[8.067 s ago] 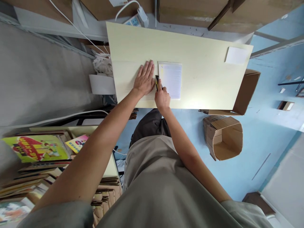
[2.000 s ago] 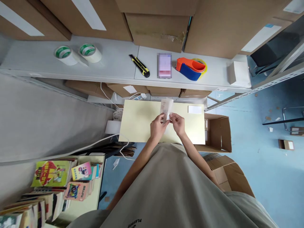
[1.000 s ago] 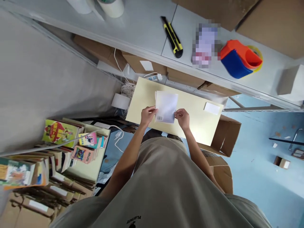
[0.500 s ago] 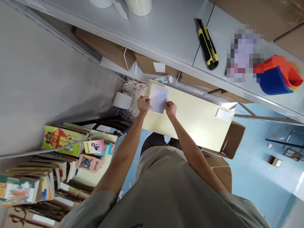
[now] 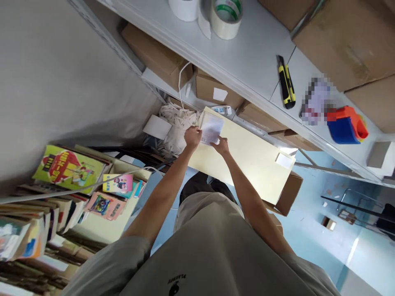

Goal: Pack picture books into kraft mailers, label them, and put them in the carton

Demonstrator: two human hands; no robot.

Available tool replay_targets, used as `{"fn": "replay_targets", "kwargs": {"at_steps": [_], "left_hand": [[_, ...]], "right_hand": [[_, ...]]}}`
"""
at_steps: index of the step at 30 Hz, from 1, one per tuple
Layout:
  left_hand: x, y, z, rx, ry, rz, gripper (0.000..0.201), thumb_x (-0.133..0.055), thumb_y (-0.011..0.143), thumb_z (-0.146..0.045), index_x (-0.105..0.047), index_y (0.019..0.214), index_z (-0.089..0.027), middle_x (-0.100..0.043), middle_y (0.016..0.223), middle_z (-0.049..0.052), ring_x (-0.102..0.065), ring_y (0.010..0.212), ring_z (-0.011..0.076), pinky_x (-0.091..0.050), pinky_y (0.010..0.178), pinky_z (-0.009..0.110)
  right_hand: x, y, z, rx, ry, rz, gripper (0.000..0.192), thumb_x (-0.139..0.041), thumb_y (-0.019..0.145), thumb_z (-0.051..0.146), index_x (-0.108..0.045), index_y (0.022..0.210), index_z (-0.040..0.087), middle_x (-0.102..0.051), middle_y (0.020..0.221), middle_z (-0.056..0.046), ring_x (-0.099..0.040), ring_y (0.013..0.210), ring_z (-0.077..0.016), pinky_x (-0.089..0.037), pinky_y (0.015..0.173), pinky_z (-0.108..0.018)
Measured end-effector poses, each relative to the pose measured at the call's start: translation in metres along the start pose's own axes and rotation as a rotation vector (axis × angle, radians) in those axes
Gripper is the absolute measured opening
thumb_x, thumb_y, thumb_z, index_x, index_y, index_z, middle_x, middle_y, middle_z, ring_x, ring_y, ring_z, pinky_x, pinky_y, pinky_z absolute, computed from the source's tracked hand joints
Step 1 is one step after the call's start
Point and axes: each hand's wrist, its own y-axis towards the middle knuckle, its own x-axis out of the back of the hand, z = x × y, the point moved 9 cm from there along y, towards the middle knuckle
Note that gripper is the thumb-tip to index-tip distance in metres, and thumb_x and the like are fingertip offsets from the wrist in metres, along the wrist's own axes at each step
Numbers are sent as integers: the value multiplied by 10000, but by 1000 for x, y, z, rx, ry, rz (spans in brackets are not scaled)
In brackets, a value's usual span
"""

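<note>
- A person standing at a pale yellow table (image 5: 247, 160) holds a white sheet of paper (image 5: 211, 128) over the table's far left corner, seen from a head-worn camera looking down
- The left hand (image 5: 193, 137) pinches the sheet's left edge, fingers closed on it; the right hand (image 5: 221, 144) grips the sheet's lower right corner from beneath
- Just left of the sheet, off the table's edge, a heap of white paper strips (image 5: 176, 123) spills beside a white paper roll (image 5: 157, 127)
- A small white slip (image 5: 284, 160) lies at the table's far right end, well apart from both hands, with an open cardboard box (image 5: 288, 193) beside that end
- On the grey shelf (image 5: 247, 61) above the table rest two rolls of tape (image 5: 226, 16), a yellow-and-black utility knife (image 5: 286, 82) and an orange-and-blue tape dispenser (image 5: 347, 127)
- Stacks of colourful children's books (image 5: 66, 170) crowd the lower left, beside the person's left arm
</note>
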Motion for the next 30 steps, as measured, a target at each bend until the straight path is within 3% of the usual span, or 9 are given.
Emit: {"fn": "replay_targets", "kwargs": {"at_steps": [4, 8, 11, 15, 20, 25, 30], "left_hand": [[30, -66, 31, 28, -219, -133, 339, -698, 1048, -216, -864, 1344, -234, -873, 1249, 129, -806, 1127, 295, -561, 1070, 385], [49, -148, 68, 75, -357, -253, 309, -716, 1017, -178, -886, 1275, -192, -860, 1092, 108, -809, 965, 253, -595, 1008, 368], [61, -208, 83, 75, -400, -360, 282, -722, 997, -146, -904, 1208, -190, -838, 1017, 81, -802, 900, 236, -614, 955, 359], [73, -287, 98, 75, -426, -524, 274, -717, 983, -125, -925, 1128, -230, -822, 956, 48, -779, 834, 212, -634, 904, 342], [84, -377, 120, 87, -437, -685, 270, -717, 1001, -184, -934, 1151, -238, -805, 926, 49, -736, 785, 192, -626, 837, 320], [109, -435, 151, 128, -458, -819, 270, -722, 992, -252, -939, 1150, -218, -787, 889, 48, -702, 780, 196, -612, 806, 318], [137, -478, 197, 152, -521, -986, 273, -730, 994, -300, -939, 1148, -215, -778, 866, 43, -672, 768, 197, -601, 783, 323]], "right_hand": [[2, -58, -22, 103, 189, -12, 876, -926, 913, 527, -663, 1673, 180, -585, 1640, -238, -692, 1443, -355, -641, 1215, -483], [-4, -116, -49, 175, 267, 37, 860, -898, 870, 716, -736, 1579, 257, -605, 1596, -198, -710, 1404, -335, -685, 1148, -477], [-9, -146, -51, 274, 328, 89, 865, -876, 843, 779, -755, 1522, 257, -624, 1579, -200, -700, 1416, -347, -700, 1124, -499], [-27, -178, -31, 445, 381, 175, 830, -867, 835, 822, -777, 1443, 263, -665, 1550, -198, -714, 1363, -352, -710, 1098, -545], [-65, -223, 1, 618, 390, 323, 761, -832, 878, 848, -801, 1371, 269, -716, 1504, -181, -740, 1300, -329, -719, 1069, -517], [-98, -271, 22, 674, 417, 446, 710, -846, 889, 809, -809, 1336, 258, -755, 1479, -173, -770, 1260, -318, -722, 1048, -494], [-138, -323, 52, 728, 397, 556, 667, -883, 873, 786, -832, 1281, 260, -802, 1446, -159, -792, 1243, -306, -721, 1046, -462]]}}
